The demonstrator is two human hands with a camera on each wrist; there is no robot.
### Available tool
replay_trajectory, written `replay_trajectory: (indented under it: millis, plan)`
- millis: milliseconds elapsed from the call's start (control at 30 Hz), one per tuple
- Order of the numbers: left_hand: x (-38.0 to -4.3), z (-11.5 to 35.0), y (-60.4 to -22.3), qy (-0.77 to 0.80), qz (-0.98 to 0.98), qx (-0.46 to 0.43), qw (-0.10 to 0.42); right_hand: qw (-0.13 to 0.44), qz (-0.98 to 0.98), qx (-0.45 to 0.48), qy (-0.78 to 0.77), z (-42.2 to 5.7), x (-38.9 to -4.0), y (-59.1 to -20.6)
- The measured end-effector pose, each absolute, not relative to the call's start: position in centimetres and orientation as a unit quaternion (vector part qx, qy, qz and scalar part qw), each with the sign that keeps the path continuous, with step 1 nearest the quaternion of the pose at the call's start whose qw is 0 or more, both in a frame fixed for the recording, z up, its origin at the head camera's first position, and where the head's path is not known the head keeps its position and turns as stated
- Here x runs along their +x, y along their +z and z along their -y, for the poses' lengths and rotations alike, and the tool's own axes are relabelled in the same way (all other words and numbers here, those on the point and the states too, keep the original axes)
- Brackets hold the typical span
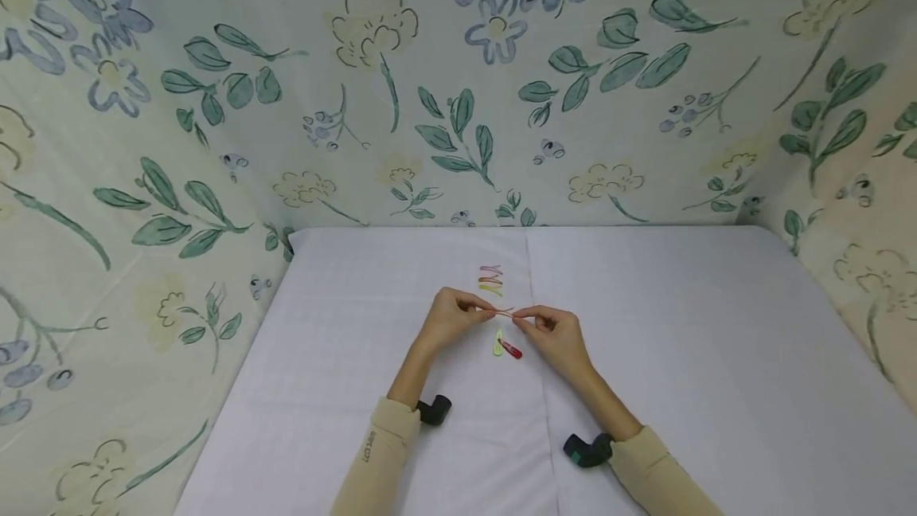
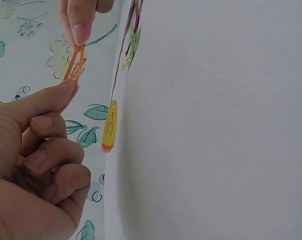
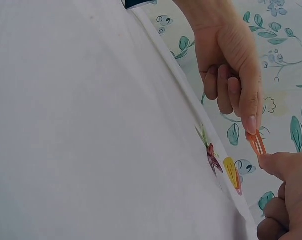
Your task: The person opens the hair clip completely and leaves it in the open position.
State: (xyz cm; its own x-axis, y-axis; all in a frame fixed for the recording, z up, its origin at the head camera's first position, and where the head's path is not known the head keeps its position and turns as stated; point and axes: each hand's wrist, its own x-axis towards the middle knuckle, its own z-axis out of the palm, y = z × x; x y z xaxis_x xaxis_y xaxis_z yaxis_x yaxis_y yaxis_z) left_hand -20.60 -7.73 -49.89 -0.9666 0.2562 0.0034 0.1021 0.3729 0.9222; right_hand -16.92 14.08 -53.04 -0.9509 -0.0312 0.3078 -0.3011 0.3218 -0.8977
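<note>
An orange snap hair clip (image 1: 505, 314) is stretched between my two hands above the table, its slim prongs showing in both wrist views. My left hand (image 1: 453, 318) pinches one end between thumb and index finger, the other fingers curled in. At the opposite end, my right hand (image 1: 557, 333) pinches the clip (image 3: 258, 144) the same way. Just beyond the hands lie a pink clip (image 1: 491, 269), an orange clip (image 1: 490, 279) and a yellow clip (image 1: 490, 290) in a short column. Nearer me, a light green clip (image 1: 497, 345) and a red clip (image 1: 513, 350) touch or overlap.
A white cloth covers the table (image 1: 344, 293), with a crease running front to back near the middle. Floral fabric (image 1: 458, 118) hangs behind and at the sides. Dark wrist-worn devices (image 1: 589, 451) stick out from both sleeve cuffs.
</note>
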Motion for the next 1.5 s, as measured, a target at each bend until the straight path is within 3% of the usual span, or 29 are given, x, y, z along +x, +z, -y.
replay_trajectory:
  millis: [667,1500]
  plan:
    - [-23.2,9.2,-50.8,0.554,-0.823,0.068,0.104,0.059,0.85,0.091,0.516,-12.9,-19.8,-52.7]
    - [-25.7,8.8,-50.8,0.474,-0.871,0.083,0.101,0.059,0.87,0.087,0.481,-12.5,-21.8,-53.0]
